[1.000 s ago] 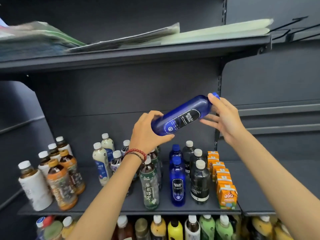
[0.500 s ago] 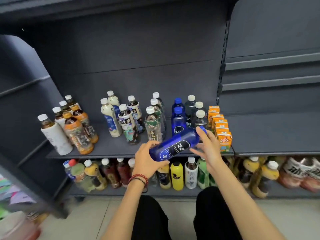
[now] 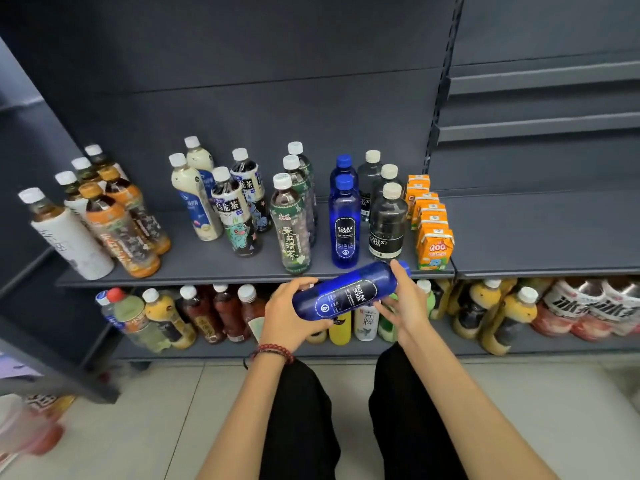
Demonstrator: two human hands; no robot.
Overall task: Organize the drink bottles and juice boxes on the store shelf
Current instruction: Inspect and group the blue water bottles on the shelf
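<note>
The left hand [image 3: 291, 313] grips the base of a blue bottle [image 3: 346, 294], fingers curled round it, a bead bracelet [image 3: 273, 349] on the wrist; the right hand [image 3: 403, 306] holds the neck end, thumb over the top and fingers beneath, just by the blue cap. The bottle lies nearly level, cap tilted up to the right, in front of the shelf [image 3: 519, 233] edge and touching nothing on it; what fills it cannot be told through the tint. Just behind it on the shelf stand a blue pair [image 3: 344, 230] with the same label, one behind the other, and beside them to the right three black bottles [image 3: 388, 223] with white caps. Right of those runs a row of orange juice boxes [image 3: 434, 245]. To the left stand green bottles [image 3: 291, 233] of dark tea, then oolong bottles [image 3: 235, 216], also dark, then milky bottles [image 3: 195, 199] with a pale drink. Farther left are amber tea bottles [image 3: 117, 230] and a white bottle [image 3: 69, 240]. The lower shelf [image 3: 554, 344] holds more mixed bottles
</note>
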